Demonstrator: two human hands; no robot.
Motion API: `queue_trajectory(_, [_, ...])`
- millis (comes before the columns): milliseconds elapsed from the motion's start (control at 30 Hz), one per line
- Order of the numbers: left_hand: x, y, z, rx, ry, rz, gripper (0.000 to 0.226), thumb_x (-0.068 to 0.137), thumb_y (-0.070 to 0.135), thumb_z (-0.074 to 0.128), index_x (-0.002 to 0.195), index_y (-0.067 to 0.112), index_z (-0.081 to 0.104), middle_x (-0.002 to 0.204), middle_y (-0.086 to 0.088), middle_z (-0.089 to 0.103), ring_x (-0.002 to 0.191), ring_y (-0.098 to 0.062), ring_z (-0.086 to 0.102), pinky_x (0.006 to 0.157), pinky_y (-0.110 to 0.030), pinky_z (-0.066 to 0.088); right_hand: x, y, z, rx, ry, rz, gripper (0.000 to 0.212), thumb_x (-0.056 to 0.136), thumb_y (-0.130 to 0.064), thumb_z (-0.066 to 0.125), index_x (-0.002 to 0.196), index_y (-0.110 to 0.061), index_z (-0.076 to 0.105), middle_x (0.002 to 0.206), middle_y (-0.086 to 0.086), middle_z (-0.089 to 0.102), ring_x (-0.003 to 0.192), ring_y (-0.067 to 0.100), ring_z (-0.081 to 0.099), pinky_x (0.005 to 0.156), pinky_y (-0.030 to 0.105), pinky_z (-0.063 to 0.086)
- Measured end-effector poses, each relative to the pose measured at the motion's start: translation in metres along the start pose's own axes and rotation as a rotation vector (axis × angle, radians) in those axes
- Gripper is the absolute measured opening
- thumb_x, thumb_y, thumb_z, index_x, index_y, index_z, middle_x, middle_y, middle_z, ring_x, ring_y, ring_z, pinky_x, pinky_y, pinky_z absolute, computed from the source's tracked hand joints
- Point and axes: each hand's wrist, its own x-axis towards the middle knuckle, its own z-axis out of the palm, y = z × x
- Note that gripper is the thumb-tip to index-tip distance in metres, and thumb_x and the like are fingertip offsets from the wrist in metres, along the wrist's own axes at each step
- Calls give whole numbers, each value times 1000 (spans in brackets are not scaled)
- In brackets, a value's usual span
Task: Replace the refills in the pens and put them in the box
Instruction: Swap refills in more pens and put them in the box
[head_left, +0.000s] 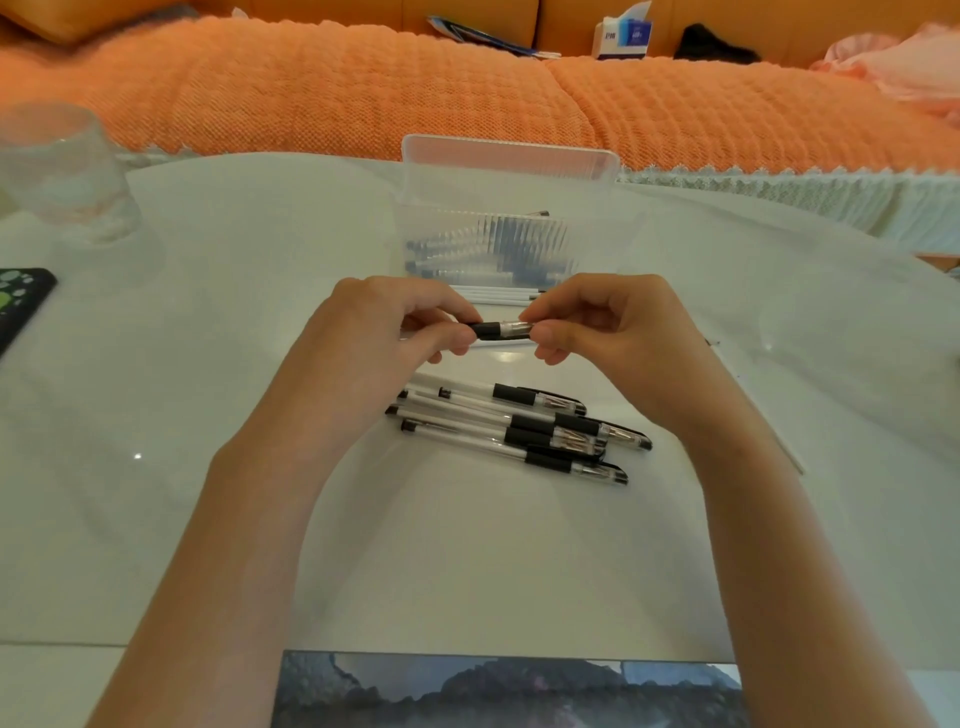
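Likely twisting a gel pen (501, 331) apart over the bench (208, 364)
Past the pile of capped pens (519, 431), the left hand (384, 327) pinches its barrel by the black grip and the right hand (613, 322) pinches its clear tip. Twist gently along the axis. White refills (493, 296) and the open box (415, 218) lie behind.

Box (406, 228) sits mid-table (208, 374), far side, w/ boxed pens (488, 249) inside. Refills (493, 296) lie just in front of it. Nearer, one pen (501, 330) is held btwn left hand (395, 327) and right hand (597, 322). Pen pile (519, 431) lies nearer still. Glass (67, 176) far left, phone (21, 301) at left edge. Sofa (363, 93) behind table, tissue box (621, 39) on it.
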Motion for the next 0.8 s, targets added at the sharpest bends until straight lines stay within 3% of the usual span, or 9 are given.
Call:
queue_trajectory(467, [0, 2, 1, -47, 31, 14, 15, 85, 13, 65, 88, 26, 73, 69, 11, 70, 60, -2, 56, 62, -12, 44, -1, -1, 6, 137, 37, -64, 20, 82, 6, 65, 82, -13, 70, 65, 3, 67, 59, 8, 63, 66, 18, 52])
queue_trajectory(600, [1, 1, -1, -62, 24, 9, 11, 87, 18, 64, 88, 27, 72, 71, 11, 70, 63, -1, 59, 61, -7, 41, 1, -2, 10, 86, 98, -52, 13, 86, 0, 63, 91, -9, 70, 68, -2, 66, 62, 5, 62, 69, 16, 52])
queue_trajectory(700, [4, 3, 3, -28, 36, 12, 9, 86, 21, 65, 90, 27, 71, 73, 11, 68, 67, 3, 58, 58, 0, 35, 4, 2, 7, 28, 146, -13, 15, 86, -10, 66, 97, -19, 69, 76, -8, 68, 69, 6, 64, 70, 18, 52])
queue_trajectory(800, [5, 1, 4, 16, 43, 11, 11, 86, 24, 66, 94, 30, 71, 76, 16, 64, 74, 5, 56, 70, -5, 37, 3, 8, -1, -113, 172, 35, 13, 86, -20, 67, 97, -26, 70, 81, -15, 67, 74, 1, 58, 63, 8, 43])
